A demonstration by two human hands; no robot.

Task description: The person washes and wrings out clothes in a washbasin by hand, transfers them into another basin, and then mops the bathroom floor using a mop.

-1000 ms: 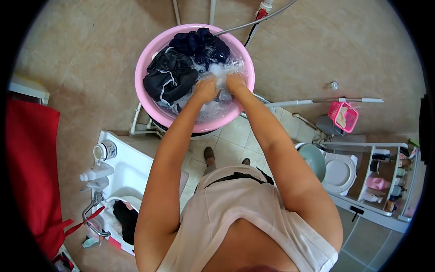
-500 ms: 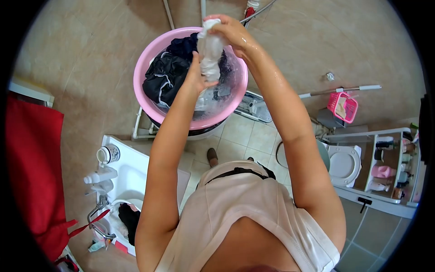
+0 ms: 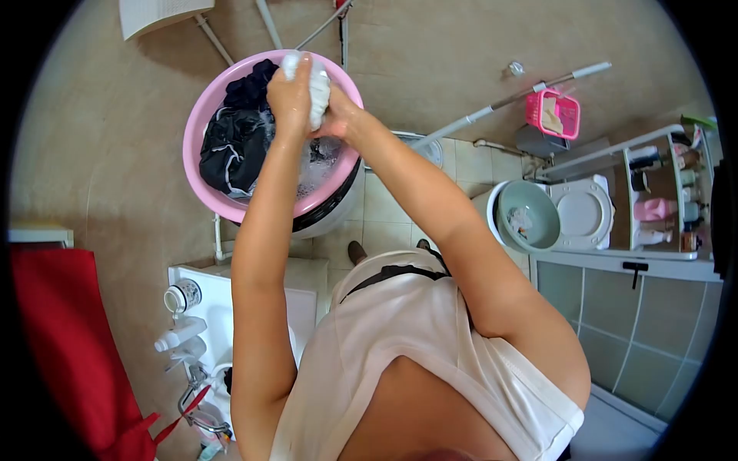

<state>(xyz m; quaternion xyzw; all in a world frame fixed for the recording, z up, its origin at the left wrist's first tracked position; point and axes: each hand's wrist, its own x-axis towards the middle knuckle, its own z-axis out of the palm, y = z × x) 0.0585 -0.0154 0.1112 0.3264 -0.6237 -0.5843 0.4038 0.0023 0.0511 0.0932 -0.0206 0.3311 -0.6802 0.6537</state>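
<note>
Where the white cloth (image 3: 318, 91) is held: above the far right part of the pink tub (image 3: 193, 142), pressed between two hands, clear of the tub floor.
Long axis: run roughly away from the body, far end tipped slightly left, near end slightly right.
Left hand (image 3: 289, 100): closed on the cloth from the left, thumb laid across it toward the far end.
Right hand (image 3: 340, 115): curled against the cloth from the right, nearer its close end; fingertips partly hidden.
Nearer hand: neither can be singled out, as contact is made by both.
Suds (image 3: 315, 173): seen in the water on the near side of the hands.
Dark laundry: two pieces made out, one black garment with white trim (image 3: 231, 150), one navy garment (image 3: 250, 88) beyond it; any others under water cannot be told.
Count, in hand: one white cloth, two hands.
Count, around: one tub, one green basin (image 3: 550, 223), one pink basket (image 3: 569, 117), one pole (image 3: 500, 102), one red cloth (image 3: 61, 330).
Shelf bottles: several noted, too small for a sure count.
</note>
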